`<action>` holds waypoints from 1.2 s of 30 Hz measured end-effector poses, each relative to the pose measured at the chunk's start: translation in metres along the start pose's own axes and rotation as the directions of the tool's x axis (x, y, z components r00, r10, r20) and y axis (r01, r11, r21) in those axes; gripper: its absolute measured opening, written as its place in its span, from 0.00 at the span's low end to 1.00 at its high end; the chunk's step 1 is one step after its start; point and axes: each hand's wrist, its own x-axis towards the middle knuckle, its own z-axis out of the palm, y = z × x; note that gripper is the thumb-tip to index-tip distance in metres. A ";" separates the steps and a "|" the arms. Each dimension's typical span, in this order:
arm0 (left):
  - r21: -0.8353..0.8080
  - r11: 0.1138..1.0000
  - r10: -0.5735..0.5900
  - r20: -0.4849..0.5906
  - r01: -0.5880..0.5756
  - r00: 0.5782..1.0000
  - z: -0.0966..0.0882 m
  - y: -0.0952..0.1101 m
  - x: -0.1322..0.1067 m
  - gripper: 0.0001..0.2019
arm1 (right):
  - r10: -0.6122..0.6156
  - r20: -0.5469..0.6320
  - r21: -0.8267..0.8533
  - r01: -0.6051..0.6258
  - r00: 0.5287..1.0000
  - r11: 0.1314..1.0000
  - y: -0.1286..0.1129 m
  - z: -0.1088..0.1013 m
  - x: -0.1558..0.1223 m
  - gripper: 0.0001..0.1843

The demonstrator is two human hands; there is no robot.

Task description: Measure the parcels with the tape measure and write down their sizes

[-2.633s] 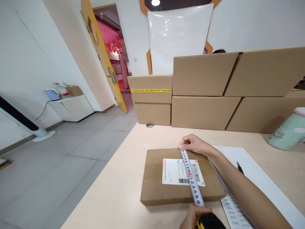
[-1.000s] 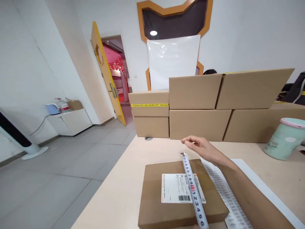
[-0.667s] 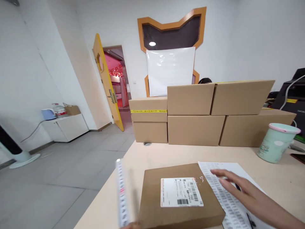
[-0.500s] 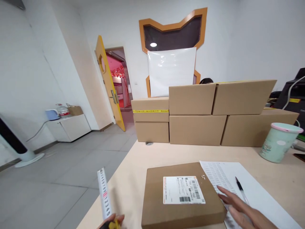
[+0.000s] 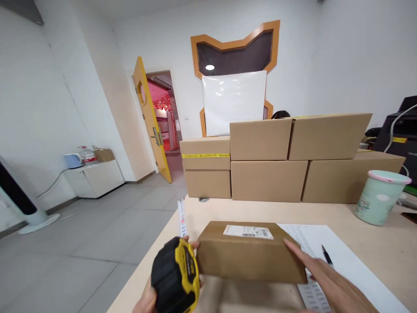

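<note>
My left hand (image 5: pixel 146 300) grips a black and yellow tape measure (image 5: pixel 176 276), its white blade (image 5: pixel 181 217) pulled out and pointing away from me. Fingertips of that hand meet the left end of a brown cardboard box (image 5: pixel 250 258). The box is tipped, its near side raised toward me and off the table. A white shipping label (image 5: pixel 248 231) shows on its top face. My right hand (image 5: pixel 329 274) lies with fingers stretched along the box's right end. Beneath that hand is a printed sheet of paper (image 5: pixel 345 261) with a pen (image 5: pixel 326 254) on it.
Stacked cardboard boxes (image 5: pixel 269 180) line the back of the table (image 5: pixel 169 243). A mint-green bin (image 5: pixel 381 198) stands at the right. Behind the boxes the top of a person's head (image 5: pixel 280 114) shows. The yellow door (image 5: pixel 151 121) stands ajar at the back left.
The box's near side has risen from the table. My left hand has come up and right with the tape measure to the box's left end. My right hand now touches the right end.
</note>
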 end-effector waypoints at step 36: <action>0.133 0.983 -0.182 0.624 0.126 0.760 0.099 -0.043 0.045 0.34 | 0.006 0.027 0.439 -0.017 1.000 0.898 0.020 -0.043 0.161 0.27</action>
